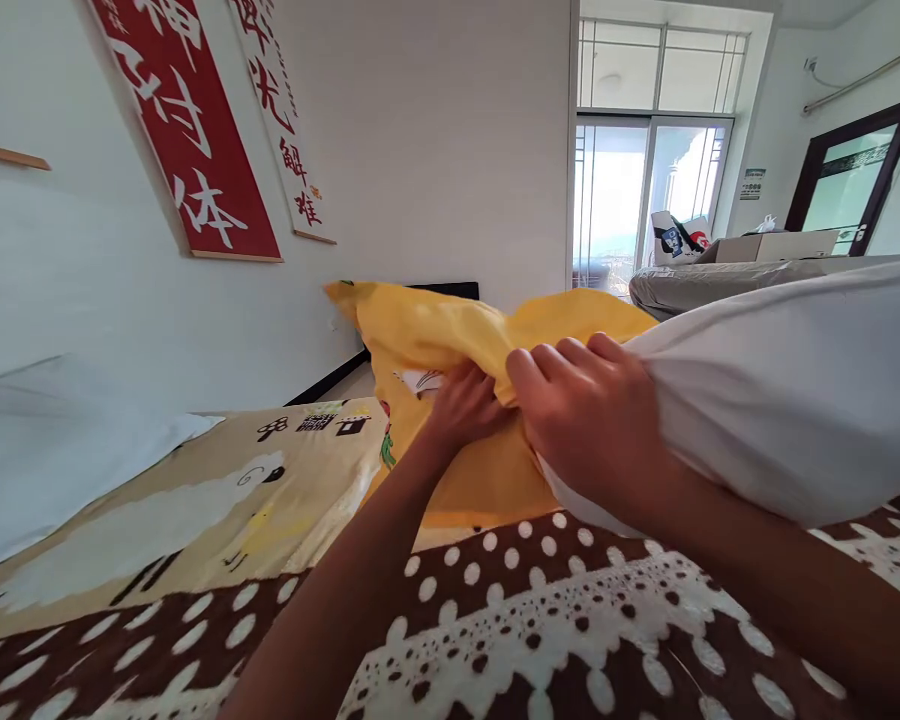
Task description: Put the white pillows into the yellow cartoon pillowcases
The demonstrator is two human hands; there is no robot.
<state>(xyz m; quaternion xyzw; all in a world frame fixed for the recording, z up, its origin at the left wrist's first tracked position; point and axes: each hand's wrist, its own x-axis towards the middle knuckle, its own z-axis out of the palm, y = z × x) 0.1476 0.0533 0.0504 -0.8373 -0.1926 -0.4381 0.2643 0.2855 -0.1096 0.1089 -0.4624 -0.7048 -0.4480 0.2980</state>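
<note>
A yellow pillowcase with a printed pattern is bunched up in front of me, above the bed. From its right side a plump white pillow sticks out, its near end squeezed narrow. My right hand is closed in a fist around the place where the white pillow meets the yellow cloth. Close beside it, my left hand is closed on the pillowcase; folds of cloth hide its fingertips. How far the pillow reaches inside the case is hidden.
A brown dotted bedspread with a sheep print covers the bed under my arms. At the left lies white bedding. Wall scrolls hang on the left. Behind, a wrapped mattress holds a cardboard box near the glass doors.
</note>
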